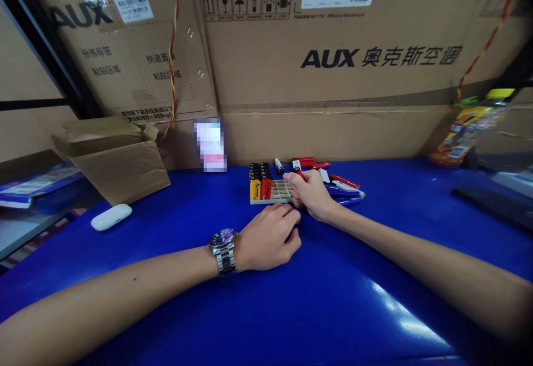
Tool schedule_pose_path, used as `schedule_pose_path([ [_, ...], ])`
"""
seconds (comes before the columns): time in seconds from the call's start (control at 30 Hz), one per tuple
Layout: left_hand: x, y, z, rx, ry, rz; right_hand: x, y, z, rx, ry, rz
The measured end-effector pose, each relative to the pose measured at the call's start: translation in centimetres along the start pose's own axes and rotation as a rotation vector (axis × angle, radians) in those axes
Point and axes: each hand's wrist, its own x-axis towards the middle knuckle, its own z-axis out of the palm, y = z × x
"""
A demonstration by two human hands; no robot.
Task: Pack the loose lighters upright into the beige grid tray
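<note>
A pale gridded tray (pixel 260 201) sits on the blue table, its left columns filled with upright yellow lighters (pixel 255 188) and red lighters (pixel 266 188). Bare cells show beside them. My right hand (pixel 312 192) is over the tray's right side, fingers pinched together; whatever they hold is hidden. Directly behind its fingers is a lighter (pixel 296 165) with a white part. My left hand (pixel 268 237), with a metal watch (pixel 225 250) on the wrist, rests at the tray's front edge. Its fingers are curled, their tips out of sight.
Loose red, white and blue lighters (pixel 343 181) lie behind and right of my right hand. A white earbud case (pixel 111 217) and small open carton (pixel 120 171) stand left. Behind are a blurred phone (pixel 210 145) and large AUX box (pixel 333 94); a drink bottle (pixel 470 130) leans right.
</note>
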Motion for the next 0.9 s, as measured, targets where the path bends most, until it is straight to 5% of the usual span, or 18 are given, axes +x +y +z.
schedule_pose_path([
  [0.13, 0.1, 0.0, 0.0, 0.01, -0.006, -0.002, 0.1, 0.2, 0.0, -0.048, 0.052, -0.012],
  [0.5, 0.1, 0.1, -0.2, -0.016, -0.006, -0.008, 0.8, -1.8, -0.6, 0.194, -0.114, 0.11],
  [0.9, 0.0, 0.2, -0.3, -0.058, -0.009, -0.021, 4.7, -0.5, -1.7, 0.159, -0.084, -0.071],
])
